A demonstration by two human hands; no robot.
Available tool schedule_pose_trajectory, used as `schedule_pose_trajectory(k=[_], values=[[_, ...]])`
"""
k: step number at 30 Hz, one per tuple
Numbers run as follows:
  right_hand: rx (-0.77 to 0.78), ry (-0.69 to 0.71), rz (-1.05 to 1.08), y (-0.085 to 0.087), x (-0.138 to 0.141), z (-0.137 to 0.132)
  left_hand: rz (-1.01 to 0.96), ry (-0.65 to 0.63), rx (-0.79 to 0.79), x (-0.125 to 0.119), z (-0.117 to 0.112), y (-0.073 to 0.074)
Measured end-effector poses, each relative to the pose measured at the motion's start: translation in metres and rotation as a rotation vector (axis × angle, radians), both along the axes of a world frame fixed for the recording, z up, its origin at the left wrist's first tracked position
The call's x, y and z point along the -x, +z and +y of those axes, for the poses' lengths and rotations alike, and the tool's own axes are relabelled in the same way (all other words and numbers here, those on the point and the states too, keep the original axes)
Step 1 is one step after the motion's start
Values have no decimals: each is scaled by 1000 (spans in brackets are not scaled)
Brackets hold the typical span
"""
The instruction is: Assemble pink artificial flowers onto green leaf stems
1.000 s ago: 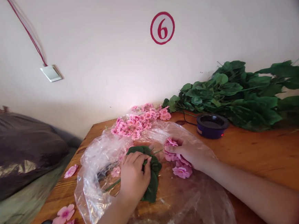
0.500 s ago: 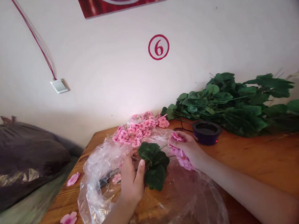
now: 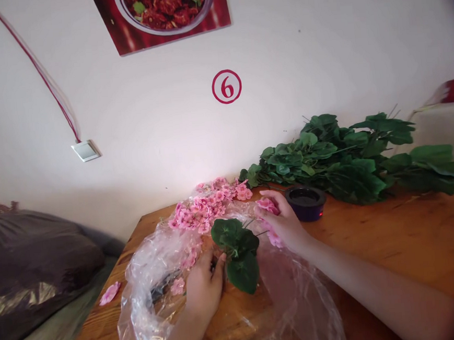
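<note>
- r hand point(image 3: 283, 224) pinches pink fake blossoms point(image 3: 268, 206), green leaf sprig point(image 3: 239, 254) just beside
- l hand point(image 3: 204, 288) near sprig's base, over plastic bag point(image 3: 137, 303), grip can't tell
- bag on wooden table point(image 3: 405, 240), pink blossom pile point(image 3: 202, 209) at its far end

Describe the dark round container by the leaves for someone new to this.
On the orange-brown wooden table, follow the long heap of green artificial leaves along the wall. Just in front of it, by the person's right hand, sits a squat, round, dark purple container with a black top; its small red light sets it apart.
</note>
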State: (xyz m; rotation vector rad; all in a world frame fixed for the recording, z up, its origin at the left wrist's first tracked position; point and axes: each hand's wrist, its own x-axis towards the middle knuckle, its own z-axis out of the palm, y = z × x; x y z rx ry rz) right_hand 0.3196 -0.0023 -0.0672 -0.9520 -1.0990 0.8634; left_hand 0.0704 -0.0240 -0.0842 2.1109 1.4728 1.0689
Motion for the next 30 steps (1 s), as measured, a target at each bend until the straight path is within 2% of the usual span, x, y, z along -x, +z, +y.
schedule_pose_trajectory(k=[3, 4, 6, 8, 11, 16, 21, 25, 30], values=[[-354, -406, -338, 0, 0, -4, -78, 23, -28, 1, 1, 0], [-453, -488, -429, 0, 0, -5, -121, 40, -40, 0, 1, 0], [-594, -569, -544, 1, 1, -9, -221, 74, -59, -1, 1, 2], [-657, -581, -589, 1, 3, -12, -316, 96, -59, -3, 0, 4], [-645, -554, -606, -3, 7, -15, -416, 90, -25, -4, 0, 7], [-499, -504, -530, -19, 12, -10, -504, 39, 57, -2, 4, 3], [-388, -488, -416, -30, 17, -2, -595, 57, -16, -2, 7, -5], [-345, -460, -332, -29, 17, -2, -596, 87, -48, -3, 3, -4], [-380, -401, -311, -18, 17, -10, -596, 89, -79, -4, 2, -2]])
